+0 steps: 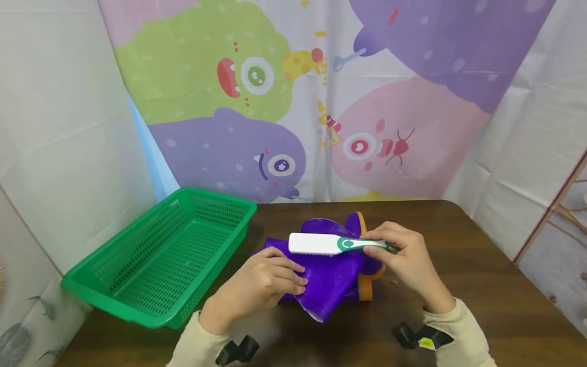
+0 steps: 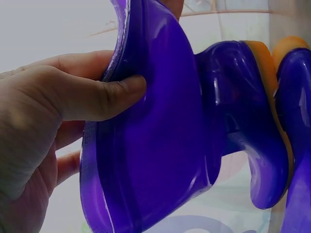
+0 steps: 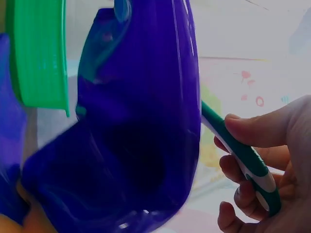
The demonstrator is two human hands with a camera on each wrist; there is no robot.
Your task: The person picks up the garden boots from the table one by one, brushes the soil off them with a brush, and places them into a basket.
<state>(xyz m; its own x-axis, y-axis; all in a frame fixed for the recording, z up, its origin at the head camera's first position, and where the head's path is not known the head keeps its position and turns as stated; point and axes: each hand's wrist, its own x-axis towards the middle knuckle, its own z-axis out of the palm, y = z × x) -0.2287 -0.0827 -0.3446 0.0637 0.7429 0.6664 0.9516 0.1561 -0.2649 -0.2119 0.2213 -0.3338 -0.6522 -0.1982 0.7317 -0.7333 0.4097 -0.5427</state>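
Pinching a white-headed brush [image 1: 341, 244] by its green-and-white handle between the thumb and curled fingers of the right hand [image 1: 405, 250], and holding a purple boot [image 1: 330, 280] near its wide rim between the thumb and fingers of the left hand [image 1: 266, 278]. Working across the boot's shaft with the brush, to judge by this pose; impossible to tell, in any view, bristle contact from a narrow gap. Best done, on this showing, by turning the bristles flat onto the shaft rather than skimming along on one edge, by drawing the pliant-looking wall taut before pressing, and by stroking away from the left thumb and fingers. Probably wise, too, to keep pressure light for fear of buckling the shaft, and to roll the boot little by little to reach the hidden side. Showing, just beyond in the left wrist view, another purple boot [image 2: 299, 87] with an orange sole, best kept clear of the stroke. Working above a brown tabletop [image 1: 458, 265], to the right of a green basket [image 1: 169, 265], before a curtain [image 1: 298, 97] of cartoon monsters
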